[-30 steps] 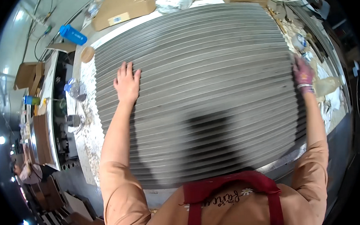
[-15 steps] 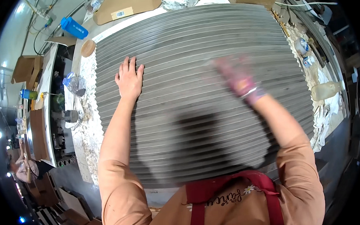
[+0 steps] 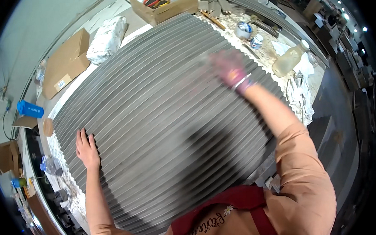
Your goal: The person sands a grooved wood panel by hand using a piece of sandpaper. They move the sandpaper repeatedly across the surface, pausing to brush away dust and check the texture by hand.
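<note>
A large grey panel (image 3: 153, 106) with many parallel ridges lies before me, filling most of the worktop. My bare left hand (image 3: 88, 152) rests flat on it near the left edge, fingers stretched out and holding nothing. Over the panel's upper right part is my right hand (image 3: 231, 72), in a pink-purple glove with a pale band at the wrist. Motion smears its fingers, so their shape and anything under them cannot be made out. A dark shadow falls across the lower middle of the ridges.
Along the far side stand an open cardboard box (image 3: 165, 12) with scissors, a white plastic-wrapped bundle (image 3: 106, 40) and a cardboard piece (image 3: 66, 64). A blue cup (image 3: 30, 109) and clear bottle (image 3: 52, 165) are left; a yellowish bottle (image 3: 290, 60) and small jar (image 3: 243, 30) are right.
The view has turned, so the panel now lies slanted. My right hand has moved over the ridges toward the panel's right edge. My left hand stays flat near the left edge.
</note>
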A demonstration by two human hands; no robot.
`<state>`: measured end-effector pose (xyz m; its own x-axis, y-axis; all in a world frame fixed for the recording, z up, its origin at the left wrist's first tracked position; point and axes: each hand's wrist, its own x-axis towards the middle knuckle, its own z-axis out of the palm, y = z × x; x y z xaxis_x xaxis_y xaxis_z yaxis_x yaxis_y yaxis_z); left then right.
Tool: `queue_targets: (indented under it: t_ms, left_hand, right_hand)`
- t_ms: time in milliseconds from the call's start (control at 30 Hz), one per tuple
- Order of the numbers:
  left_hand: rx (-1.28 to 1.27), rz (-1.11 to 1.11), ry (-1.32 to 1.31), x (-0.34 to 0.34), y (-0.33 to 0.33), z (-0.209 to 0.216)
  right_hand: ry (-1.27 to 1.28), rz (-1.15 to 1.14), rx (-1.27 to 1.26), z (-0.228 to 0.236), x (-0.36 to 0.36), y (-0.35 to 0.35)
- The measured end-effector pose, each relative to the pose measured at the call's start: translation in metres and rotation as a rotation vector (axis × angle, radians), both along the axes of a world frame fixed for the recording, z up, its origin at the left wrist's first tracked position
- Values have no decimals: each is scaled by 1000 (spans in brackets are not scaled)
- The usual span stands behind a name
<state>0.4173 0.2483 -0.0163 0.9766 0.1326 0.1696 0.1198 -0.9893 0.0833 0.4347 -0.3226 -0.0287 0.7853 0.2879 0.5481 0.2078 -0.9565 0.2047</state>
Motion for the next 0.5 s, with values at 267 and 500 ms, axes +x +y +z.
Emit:
queue_targets:
  t_ms: [267,500]
  left_hand:
    - [7,3,-2,-4,-2,4]
    - [-14,-16,-15,5,-12,4]
  right_hand:
    - [272,-143,183,52,-9,-67]
    - [186,-319,351,59,13,-57]
